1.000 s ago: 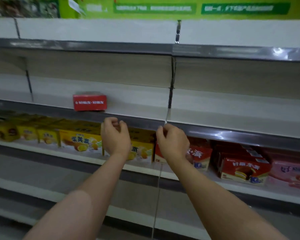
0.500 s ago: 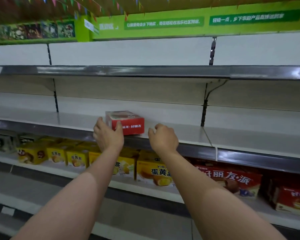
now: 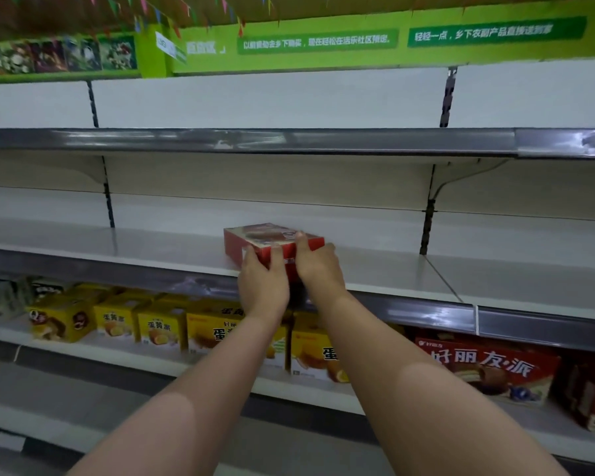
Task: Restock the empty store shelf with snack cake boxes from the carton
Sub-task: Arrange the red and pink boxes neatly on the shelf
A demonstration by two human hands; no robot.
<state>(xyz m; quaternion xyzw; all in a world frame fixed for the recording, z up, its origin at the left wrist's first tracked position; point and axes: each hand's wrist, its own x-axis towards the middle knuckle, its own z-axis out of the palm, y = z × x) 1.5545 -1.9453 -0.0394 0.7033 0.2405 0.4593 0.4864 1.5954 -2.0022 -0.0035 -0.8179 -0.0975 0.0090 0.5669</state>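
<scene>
While the red snack cake box [image 3: 255, 239] sits on the bare shelf [image 3: 375, 269], left hand [image 3: 262, 286] and right hand [image 3: 318, 269] both grip its near end.

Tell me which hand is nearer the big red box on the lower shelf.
Right. The right hand grips the small red box up and left of the big red box; the left hand is farther left.

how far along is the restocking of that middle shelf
Barely started. Done: one red snack cake box sits on the middle shelf. In hand: the left hand and right hand both grip that box's front end. Left: the rest of the shelf shows bare board on both sides, so nearly all of it needs filling. The carton is out of view.
</scene>
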